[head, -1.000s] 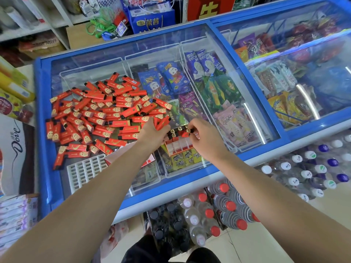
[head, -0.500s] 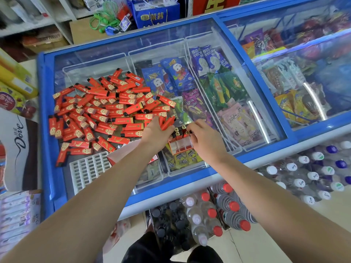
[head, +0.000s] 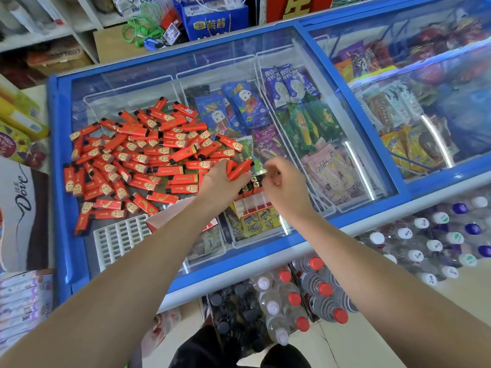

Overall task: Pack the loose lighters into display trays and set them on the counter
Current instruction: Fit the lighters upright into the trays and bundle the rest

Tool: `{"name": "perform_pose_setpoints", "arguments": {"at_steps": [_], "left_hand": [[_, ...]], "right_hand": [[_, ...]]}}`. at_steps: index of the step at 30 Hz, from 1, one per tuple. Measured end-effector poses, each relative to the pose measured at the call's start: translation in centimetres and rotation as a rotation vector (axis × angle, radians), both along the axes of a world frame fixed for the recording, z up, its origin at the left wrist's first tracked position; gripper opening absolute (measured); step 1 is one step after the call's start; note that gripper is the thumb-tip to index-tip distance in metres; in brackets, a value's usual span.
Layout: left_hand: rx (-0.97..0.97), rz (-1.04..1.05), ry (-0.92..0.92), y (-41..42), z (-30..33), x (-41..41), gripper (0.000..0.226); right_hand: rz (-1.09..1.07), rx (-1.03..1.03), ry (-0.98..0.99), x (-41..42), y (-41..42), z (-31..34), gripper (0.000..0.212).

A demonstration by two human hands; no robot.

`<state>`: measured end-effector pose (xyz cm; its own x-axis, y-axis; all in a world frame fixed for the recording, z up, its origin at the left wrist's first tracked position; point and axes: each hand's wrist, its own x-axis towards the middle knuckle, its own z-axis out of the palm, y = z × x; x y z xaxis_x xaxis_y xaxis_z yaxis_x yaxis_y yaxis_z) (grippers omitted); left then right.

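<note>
A big heap of loose red lighters (head: 138, 158) lies on the glass lid of a blue freezer (head: 61, 181). My left hand (head: 220, 181) grips a few red lighters (head: 239, 168) fanned upward at the heap's right edge. Just right of it stands a red display tray (head: 252, 205) with white compartments; a few lighters (head: 252, 185) stand in its far row. My right hand (head: 281, 181) hovers over the tray's right side with fingers curled; it is blurred and I see nothing held in it. An empty white grid tray (head: 119, 235) lies near the front left.
Ice cream packets (head: 300, 123) fill the baskets under the glass. A second freezer (head: 425, 102) adjoins on the right. Packs of bottled water (head: 313, 296) stand on the floor below. Boxes (head: 21, 208) sit to the left, shelves behind.
My right hand has lifted off the lighters in the tray and drawn slightly right. My left hand still holds its bunch of lighters, now raised a little.
</note>
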<state>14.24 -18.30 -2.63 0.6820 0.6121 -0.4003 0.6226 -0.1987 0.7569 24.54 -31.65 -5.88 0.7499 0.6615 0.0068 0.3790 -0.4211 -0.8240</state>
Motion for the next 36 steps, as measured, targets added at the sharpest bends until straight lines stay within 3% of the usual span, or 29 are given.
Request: {"name": "perform_pose_setpoints", "arguments": {"at_steps": [2,4,12,16,22,28,36], "left_hand": [[0.003,-0.046,-0.033,-0.3,0.4,0.5,0.027],[-0.022,-0.074,-0.065,-0.5,0.7,1.1,0.027],[-0.066,-0.112,-0.087,-1.0,0.8,2.0,0.047],[-0.032,-0.136,-0.066,-1.2,0.8,1.8,0.028],[0.237,-0.21,0.059,-0.2,-0.2,1.4,0.01],[0.227,-0.2,0.113,-0.1,-1.6,0.8,0.009],[0.228,-0.19,0.116,-0.2,-1.8,0.8,0.007]], "right_hand": [[-0.148,0.126,0.487,0.4,0.8,1.3,0.022],[-0.192,0.234,0.785,0.9,1.3,2.1,0.02],[-0.229,0.336,0.889,2.1,0.1,3.2,0.007],[-0.219,0.299,0.793,2.8,-1.0,3.6,0.009],[-0.033,0.016,0.214,3.2,-2.6,2.7,0.013],[0.148,-0.113,-0.119,2.6,-2.9,0.2,0.02],[0.174,-0.112,-0.239,1.8,-2.7,-1.3,0.02]]}}
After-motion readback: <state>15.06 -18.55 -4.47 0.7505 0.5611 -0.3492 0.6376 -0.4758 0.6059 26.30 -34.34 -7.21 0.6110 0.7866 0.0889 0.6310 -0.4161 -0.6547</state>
